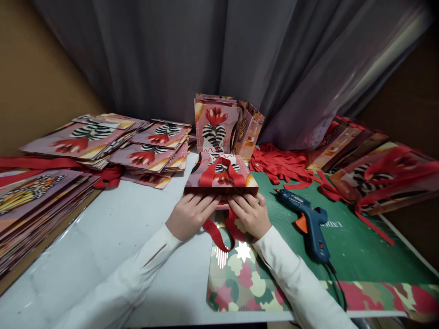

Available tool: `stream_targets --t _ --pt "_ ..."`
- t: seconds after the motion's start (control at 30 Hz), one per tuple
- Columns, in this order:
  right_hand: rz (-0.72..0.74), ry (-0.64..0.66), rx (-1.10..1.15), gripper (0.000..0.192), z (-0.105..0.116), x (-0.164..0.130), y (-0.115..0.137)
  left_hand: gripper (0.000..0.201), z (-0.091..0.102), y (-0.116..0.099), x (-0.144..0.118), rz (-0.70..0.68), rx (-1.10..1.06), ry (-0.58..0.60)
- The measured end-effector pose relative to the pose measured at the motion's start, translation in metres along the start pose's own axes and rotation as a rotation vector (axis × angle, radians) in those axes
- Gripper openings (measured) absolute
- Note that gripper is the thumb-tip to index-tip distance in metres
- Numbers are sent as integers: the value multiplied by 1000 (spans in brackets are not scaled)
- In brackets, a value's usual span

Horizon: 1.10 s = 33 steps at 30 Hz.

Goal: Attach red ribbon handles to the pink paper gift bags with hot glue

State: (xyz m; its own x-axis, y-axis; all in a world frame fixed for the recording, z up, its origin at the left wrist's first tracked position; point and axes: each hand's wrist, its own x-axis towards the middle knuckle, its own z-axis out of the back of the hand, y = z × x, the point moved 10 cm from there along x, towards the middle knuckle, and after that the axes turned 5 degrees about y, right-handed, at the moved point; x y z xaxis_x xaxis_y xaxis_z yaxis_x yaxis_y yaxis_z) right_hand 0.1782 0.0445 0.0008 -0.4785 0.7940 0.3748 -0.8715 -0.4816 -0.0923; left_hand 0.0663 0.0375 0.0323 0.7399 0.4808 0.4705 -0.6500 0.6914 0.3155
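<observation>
A paper gift bag (195,177) with zebra stripes and a red flower lies flat in front of me, its mouth towards me. One red ribbon handle (207,176) loops over its upper face. A second red ribbon loop (216,236) hangs from the near side, between my wrists. My left hand (189,214) grips the left part of the mouth edge, its fingertips tucked into the opening. On the right part, my right hand (249,214) does the same with its thumb at the corner. The fingertips of both hands are hidden.
A blue glue gun (313,224) lies right on a green mat (356,256). Behind it is a heap of red ribbon strips (279,164). Flat bags (82,137) are stacked left; upright bags (214,121) stand behind. Ribboned bags (387,176) lean at right.
</observation>
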Motion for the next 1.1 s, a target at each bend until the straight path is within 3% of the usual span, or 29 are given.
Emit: stream_targets --t 0.07,0.23,0.3,0.4,0.53,0.7,0.87,1.1 --pt "6 -51 10 39 6 -1 3 36 6 -5 -1 27 29 -68" --pt "81 -410 -43 33 45 -10 17 27 28 -9 -5 22 16 -252" --pt "83 -469 -61 30 52 -12 20 24 34 -7 -5 16 21 -281" --pt "20 -422 -58 28 52 -7 20 22 38 -8 -1 4 40 -274" --pt "-65 -363 -41 32 46 -3 24 22 30 -12 4 77 45 -176" --pt "-26 -396 -56 30 38 -4 36 21 20 -21 5 167 41 -97" --pt "27 -430 -69 33 43 -7 37 23 29 -23 4 123 19 -142" --pt "79 -422 -74 26 49 -10 26 23 42 -9 0 0 19 -230"
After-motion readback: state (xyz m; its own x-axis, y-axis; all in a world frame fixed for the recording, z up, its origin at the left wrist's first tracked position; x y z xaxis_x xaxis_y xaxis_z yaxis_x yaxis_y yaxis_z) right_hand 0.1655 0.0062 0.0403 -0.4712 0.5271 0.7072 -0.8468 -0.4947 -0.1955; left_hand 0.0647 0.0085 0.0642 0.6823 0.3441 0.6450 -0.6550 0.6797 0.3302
